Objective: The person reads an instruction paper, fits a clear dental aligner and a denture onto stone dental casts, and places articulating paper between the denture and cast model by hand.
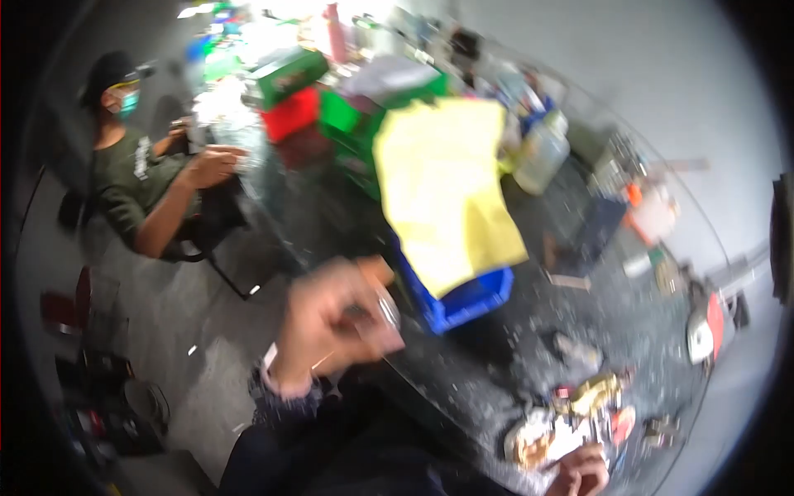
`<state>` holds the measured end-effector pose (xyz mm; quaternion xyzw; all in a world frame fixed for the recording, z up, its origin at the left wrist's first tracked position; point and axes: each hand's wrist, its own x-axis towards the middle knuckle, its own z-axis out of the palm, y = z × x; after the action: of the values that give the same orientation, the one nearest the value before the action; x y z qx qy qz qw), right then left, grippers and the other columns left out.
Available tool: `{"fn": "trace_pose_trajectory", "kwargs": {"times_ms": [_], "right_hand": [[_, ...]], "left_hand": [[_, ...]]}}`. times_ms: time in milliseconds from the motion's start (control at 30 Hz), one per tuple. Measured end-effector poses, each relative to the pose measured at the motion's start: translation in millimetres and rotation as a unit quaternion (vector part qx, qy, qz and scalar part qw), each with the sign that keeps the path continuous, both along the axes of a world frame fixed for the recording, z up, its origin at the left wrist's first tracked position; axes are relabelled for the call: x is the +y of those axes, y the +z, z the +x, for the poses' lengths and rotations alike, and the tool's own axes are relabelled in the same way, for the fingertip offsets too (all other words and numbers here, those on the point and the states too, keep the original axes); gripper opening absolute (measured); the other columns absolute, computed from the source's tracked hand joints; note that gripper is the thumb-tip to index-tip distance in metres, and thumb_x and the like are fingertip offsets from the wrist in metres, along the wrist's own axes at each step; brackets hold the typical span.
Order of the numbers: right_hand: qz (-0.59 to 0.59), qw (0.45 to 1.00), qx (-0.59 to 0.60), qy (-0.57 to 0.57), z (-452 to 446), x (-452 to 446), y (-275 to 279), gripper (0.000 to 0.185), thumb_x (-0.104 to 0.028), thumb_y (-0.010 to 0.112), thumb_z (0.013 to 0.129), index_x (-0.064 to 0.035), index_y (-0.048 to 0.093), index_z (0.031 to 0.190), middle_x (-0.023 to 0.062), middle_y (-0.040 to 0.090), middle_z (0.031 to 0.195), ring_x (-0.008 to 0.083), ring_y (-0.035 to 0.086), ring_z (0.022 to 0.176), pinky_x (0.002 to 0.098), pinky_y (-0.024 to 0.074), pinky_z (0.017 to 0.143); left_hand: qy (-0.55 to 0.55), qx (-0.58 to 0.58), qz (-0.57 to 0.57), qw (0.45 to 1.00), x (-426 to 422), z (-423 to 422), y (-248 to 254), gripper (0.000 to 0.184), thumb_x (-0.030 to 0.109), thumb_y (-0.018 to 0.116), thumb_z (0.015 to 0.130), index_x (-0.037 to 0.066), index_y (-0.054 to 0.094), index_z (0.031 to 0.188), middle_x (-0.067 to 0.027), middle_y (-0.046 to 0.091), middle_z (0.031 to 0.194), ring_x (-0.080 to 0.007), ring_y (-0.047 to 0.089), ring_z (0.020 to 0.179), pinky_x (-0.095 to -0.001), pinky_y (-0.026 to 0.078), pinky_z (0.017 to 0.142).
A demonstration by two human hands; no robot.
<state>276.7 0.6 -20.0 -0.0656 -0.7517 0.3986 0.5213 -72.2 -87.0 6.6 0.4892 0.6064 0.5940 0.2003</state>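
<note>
Bare right hand is curled by a shiny jumbled pile, can't tell if it's gripping, while the bare left hand pinches a small glossy roundish object near a blue plastic bin under a creased yellow sheet.

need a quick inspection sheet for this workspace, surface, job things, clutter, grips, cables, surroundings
surface: dark bench, pale specks on it
job's things: small shiny item, blurred; pile of small parts
clutter: yellow sheet over blue bin; red bin; pale bottle
grips: left hand holds the shiny item; right hand by the pile, hold unclear
cables: none certain, too blurred
surroundings: masked co-worker at left; grey floor; pale wall
</note>
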Motion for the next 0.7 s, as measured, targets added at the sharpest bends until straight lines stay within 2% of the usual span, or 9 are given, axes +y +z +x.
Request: {"fn": "trace_pose_trajectory", "kwargs": {"times_ms": [67, 133, 167, 267, 400, 467, 533, 633, 700], "right_hand": [[-0.267, 0.941, -0.115, -0.172, -30.7, -35.6, 27.4, 0.04, -0.031, 0.068, 0.074, 0.003, 0.054, 0.09, 0.0142, 0.058, 0.079, 0.0242, 0.059, 0.069, 0.0306, 0.0479, 0.055], [-0.315, 0.921, -0.227, -0.037, -38.8, -20.2, 36.7, 0.043, -0.027, 0.071, 0.072, 0.008, 0.063, 0.097, 0.0185, 0.064, 0.088, 0.026, 0.063, 0.079, 0.0312, 0.0507, 0.068], [-0.248, 0.935, -0.253, -0.004, -35.5, -15.9, 34.0, 0.041, -0.015, 0.076, 0.069, 0.0035, 0.061, 0.103, 0.0149, 0.063, 0.092, 0.0223, 0.063, 0.083, 0.0289, 0.0502, 0.07], [-0.239, 0.941, -0.237, -0.038, -27.3, -17.7, 36.8, 0.028, -0.009, 0.074, 0.07, 0.0046, 0.064, 0.093, 0.0133, 0.065, 0.086, 0.021, 0.064, 0.074, 0.0273, 0.0503, 0.064], [-0.288, 0.943, -0.161, -0.045, -16.6, -19.5, 32.0, 0.024, -0.007, 0.074, 0.07, 0.005, 0.065, 0.09, 0.0128, 0.065, 0.081, 0.0184, 0.064, 0.069, 0.026, 0.0497, 0.059], [-0.303, 0.938, -0.16, -0.048, -10.6, -20.3, 31.2, 0.023, -0.006, 0.073, 0.07, 0.0051, 0.065, 0.089, 0.0129, 0.065, 0.08, 0.0172, 0.064, 0.067, 0.0251, 0.0493, 0.058], [-0.281, 0.946, -0.155, -0.05, -7.3, -18.5, 29.6, 0.024, -0.006, 0.074, 0.07, 0.005, 0.065, 0.089, 0.0131, 0.066, 0.081, 0.0167, 0.063, 0.066, 0.0246, 0.0488, 0.057], [-0.284, 0.946, -0.148, -0.059, -3.4, -18.9, 27.3, 0.024, -0.007, 0.074, 0.07, 0.0048, 0.065, 0.089, 0.013, 0.066, 0.081, 0.0166, 0.063, 0.066, 0.0245, 0.0485, 0.056], [-0.284, 0.945, -0.146, -0.071, -1.7, -18.6, 28.1, 0.025, -0.008, 0.075, 0.069, 0.0047, 0.066, 0.089, 0.0129, 0.066, 0.08, 0.0165, 0.063, 0.066, 0.0244, 0.0483, 0.056]], "left_hand": [[-0.158, -0.065, -0.031, 0.985, 0.1, 77.9, 5.1, 0.068, -0.007, 0.076, 0.062, 0.004, 0.048, 0.124, -0.0131, 0.06, 0.096, -0.0179, 0.062, 0.09, -0.0282, 0.056, 0.071], [-0.237, -0.026, 0.013, 0.971, 10.3, 117.2, 2.8, 0.086, -0.008, 0.076, 0.062, 0.006, 0.031, 0.135, -0.0185, 0.059, 0.102, -0.0226, 0.062, 0.092, -0.0333, 0.056, 0.076], [-0.302, 0.013, 0.018, 0.953, 13.6, 124.3, -1.5, 0.102, -0.001, 0.077, 0.064, 0.007, 0.011, 0.141, -0.0247, 0.055, 0.109, -0.0273, 0.063, 0.09, -0.0362, 0.056, 0.075], [-0.32, 0.064, 0.075, 0.942, 19.8, 144.4, 2.9, 0.11, 0.0, 0.077, 0.064, 0.007, -0.002, 0.141, -0.0281, 0.053, 0.112, -0.0282, 0.063, 0.088, -0.0362, 0.055, 0.076], [-0.294, -0.175, 0.073, 0.937, 14.4, 153.4, 2.6, 0.099, -0.004, 0.074, 0.066, 0.0, 0.007, 0.139, -0.0245, 0.057, 0.108, -0.0297, 0.061, 0.094, -0.036, 0.054, 0.079], [-0.228, -0.129, 0.089, 0.961, 19.4, 151.7, -5.3, 0.09, -0.004, 0.074, 0.066, -0.008, 0.015, 0.133, -0.0221, 0.063, 0.091, -0.0263, 0.065, 0.082, -0.0316, 0.056, 0.073], [-0.281, -0.107, 0.071, 0.951, 24.1, 143.1, -3.8, 0.082, -0.004, 0.071, 0.07, -0.009, 0.017, 0.132, -0.0209, 0.064, 0.084, -0.0245, 0.066, 0.077, -0.0288, 0.057, 0.071], [-0.25, -0.188, 0.079, 0.946, 24.3, 153.8, -8.6, 0.076, -0.004, 0.067, 0.075, -0.008, 0.018, 0.133, -0.021, 0.065, 0.083, -0.0235, 0.066, 0.077, -0.0273, 0.056, 0.069], [-0.271, -0.147, 0.085, 0.947, 25.9, 150.4, -9.3, 0.075, -0.004, 0.065, 0.076, -0.008, 0.016, 0.134, -0.0216, 0.064, 0.083, -0.0239, 0.066, 0.078, -0.0282, 0.056, 0.07]]}}
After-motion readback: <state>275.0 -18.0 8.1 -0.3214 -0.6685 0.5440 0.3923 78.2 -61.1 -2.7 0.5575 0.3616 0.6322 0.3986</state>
